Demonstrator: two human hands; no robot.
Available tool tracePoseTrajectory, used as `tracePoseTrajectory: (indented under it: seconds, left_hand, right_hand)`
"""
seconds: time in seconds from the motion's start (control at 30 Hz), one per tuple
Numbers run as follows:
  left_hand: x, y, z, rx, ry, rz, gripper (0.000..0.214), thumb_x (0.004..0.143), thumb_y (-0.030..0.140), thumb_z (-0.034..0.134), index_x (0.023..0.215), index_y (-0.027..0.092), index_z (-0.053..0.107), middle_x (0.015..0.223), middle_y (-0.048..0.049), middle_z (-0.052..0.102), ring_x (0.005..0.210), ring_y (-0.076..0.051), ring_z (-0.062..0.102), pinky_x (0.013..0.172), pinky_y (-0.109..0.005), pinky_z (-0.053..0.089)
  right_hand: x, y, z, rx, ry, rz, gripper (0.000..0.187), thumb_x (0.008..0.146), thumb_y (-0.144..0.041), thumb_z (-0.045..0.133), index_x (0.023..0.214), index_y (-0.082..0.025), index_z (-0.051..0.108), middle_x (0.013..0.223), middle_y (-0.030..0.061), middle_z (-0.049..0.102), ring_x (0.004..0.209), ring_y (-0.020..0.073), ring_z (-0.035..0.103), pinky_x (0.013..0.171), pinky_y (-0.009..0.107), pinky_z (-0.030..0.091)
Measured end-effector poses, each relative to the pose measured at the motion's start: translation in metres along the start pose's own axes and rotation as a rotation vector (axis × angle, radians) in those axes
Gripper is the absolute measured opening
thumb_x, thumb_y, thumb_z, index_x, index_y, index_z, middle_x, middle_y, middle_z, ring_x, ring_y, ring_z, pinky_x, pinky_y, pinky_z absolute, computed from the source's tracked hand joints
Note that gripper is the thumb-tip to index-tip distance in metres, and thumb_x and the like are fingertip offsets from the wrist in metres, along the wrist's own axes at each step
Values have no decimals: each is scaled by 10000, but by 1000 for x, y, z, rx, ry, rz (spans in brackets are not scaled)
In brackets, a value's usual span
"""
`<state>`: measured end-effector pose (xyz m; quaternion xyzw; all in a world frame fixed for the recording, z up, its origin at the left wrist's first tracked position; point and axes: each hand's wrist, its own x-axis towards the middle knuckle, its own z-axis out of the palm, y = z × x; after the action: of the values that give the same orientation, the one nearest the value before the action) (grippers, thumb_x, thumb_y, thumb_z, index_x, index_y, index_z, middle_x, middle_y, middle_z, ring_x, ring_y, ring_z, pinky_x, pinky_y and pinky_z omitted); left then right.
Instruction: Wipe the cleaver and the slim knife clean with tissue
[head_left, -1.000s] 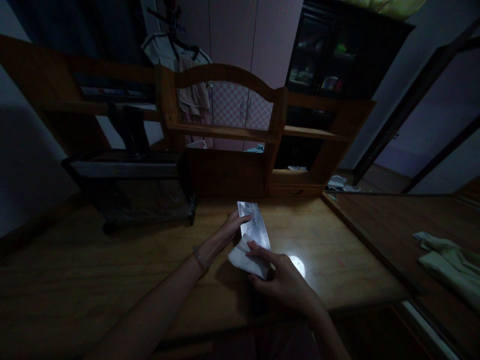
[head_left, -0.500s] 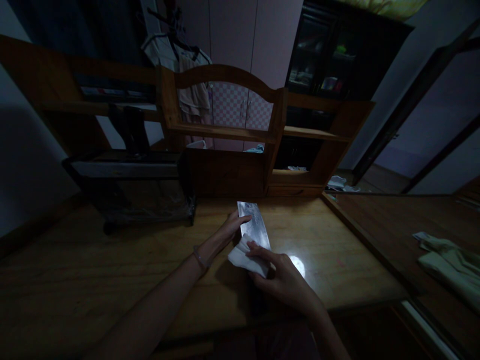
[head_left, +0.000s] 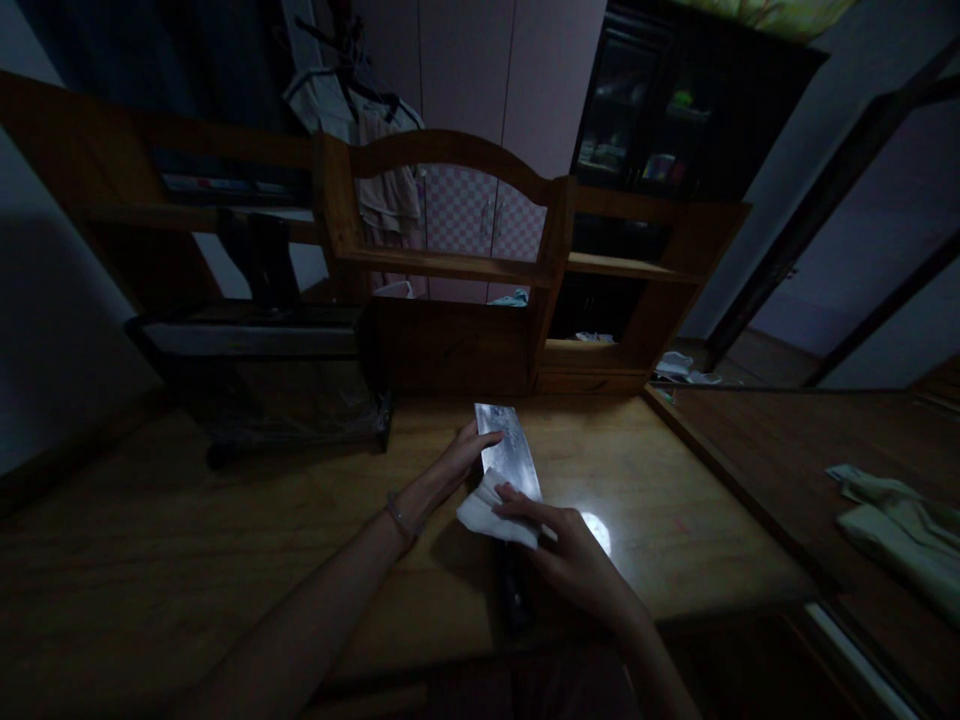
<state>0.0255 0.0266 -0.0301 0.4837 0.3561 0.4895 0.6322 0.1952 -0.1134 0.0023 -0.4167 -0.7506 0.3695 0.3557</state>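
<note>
A cleaver with a broad shiny blade (head_left: 511, 445) points away from me above the wooden desk, its dark handle (head_left: 514, 590) toward the near edge. My left hand (head_left: 471, 450) grips the blade's left side near the far end, thumb on the upper face and the other fingers hidden underneath. Over the handle end of the blade, my right hand (head_left: 559, 545) pinches a folded white tissue (head_left: 491, 515) that lies against the metal. The tissue covers the place where blade and handle meet.
On the desk (head_left: 637, 460) at the left stands a dark, glass-sided tank-like box (head_left: 292, 390). A wooden shelf unit (head_left: 450, 265) rises along the back. Pale green cloth (head_left: 892, 520) lies on a brown surface to the right.
My right hand's lower fingers have shifted up off the handle, so more of the dark handle shows. The left hand and the blade stay nearly where they were.
</note>
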Motion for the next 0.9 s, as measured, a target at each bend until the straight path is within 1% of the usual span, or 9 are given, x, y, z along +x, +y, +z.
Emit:
tracePoseTrajectory:
  seconds: [0.1,0.2,0.33,0.4,0.5,0.6,0.77,0.9]
  left_hand:
    - [-2,2,1,-3,9,-4,353,682,278,716,998,150,625,809,-28,657,711,-160,595,680,-262,457]
    - [-3,3,1,0,13,-13,385,678,282,721,1024,146,622,830,-38,666,733,-170,603,695,-269,457]
    - [0,-1,-2,0,-4,-12,369,692,268,711,1030,144,628,846,-44,669,732,-164,597,701,-267,456]
    - [2,-4,-3,0,-6,-4,343,698,264,710,1012,144,639,878,-49,672,746,-161,599,707,-264,458]
    - [5,-9,-6,-32,-23,-4,345,691,267,721,1003,139,649,936,-67,680,771,-174,612,703,-271,466]
    - [10,-15,-8,-64,-46,1,375,690,264,731,1037,148,649,981,-72,687,800,-187,626,721,-286,479]
    - [21,-28,-11,-87,-11,3,406,673,238,749,1060,156,657,1025,-79,698,858,-199,645,797,-303,485]
    - [22,-31,-13,-87,-35,6,429,688,250,745,1096,160,646,1026,-84,702,888,-210,653,818,-315,490]
  right_hand:
    - [1,2,1,36,-1,-5,487,817,-68,482,1217,-303,628,1382,0,527,1285,205,478,1066,395,393]
    - [2,2,1,27,-3,-2,512,815,-46,453,1227,-300,621,1388,-6,519,1297,188,462,1075,381,384]
    - [2,4,0,-26,-13,-32,662,724,50,374,1228,-302,618,1388,-25,518,1294,163,462,1098,368,357]
    - [2,6,-1,-43,-7,-48,716,674,69,347,1219,-302,625,1384,-31,522,1292,159,465,1095,367,362]
    - [2,10,-5,-81,27,-46,724,635,67,345,1185,-289,653,1372,-20,535,1270,167,494,1068,363,400]
    - [1,11,-12,-151,35,-6,720,613,65,339,1152,-272,679,1367,1,539,1234,177,533,1038,352,432]
    - [-4,16,-24,-267,23,25,739,600,71,344,1160,-278,677,1376,-4,527,1234,188,534,1046,349,424]
    - [-7,19,-26,-269,33,30,755,589,81,336,1165,-272,674,1369,-9,535,1227,175,539,1047,327,423]
